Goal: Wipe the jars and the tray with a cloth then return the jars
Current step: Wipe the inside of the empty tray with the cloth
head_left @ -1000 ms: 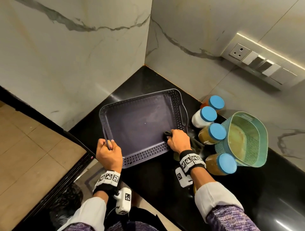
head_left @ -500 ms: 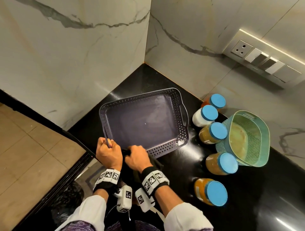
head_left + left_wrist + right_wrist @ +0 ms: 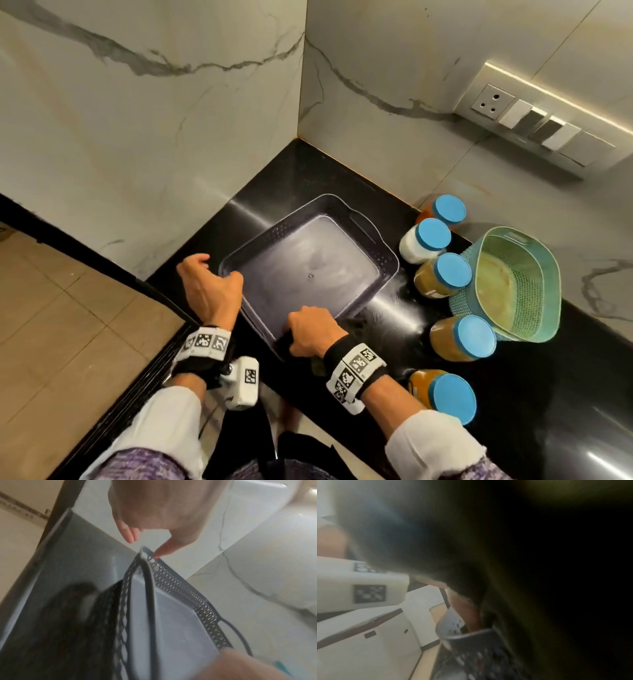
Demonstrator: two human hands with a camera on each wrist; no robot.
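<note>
Both hands at tray: left hand loosely curled, thumb touching corner rim, gripping nothing; right hand clutches dark cloth on near rim.

Glossy black countertop tucked into a marble corner. Sitting on it: a dark purple perforated tray roughly dead centre, five blue-lidded jars strung along from about 2 to 5 o'clock of it, and a teal mesh basket out at 3 o'clock, just beside the jars.
</note>
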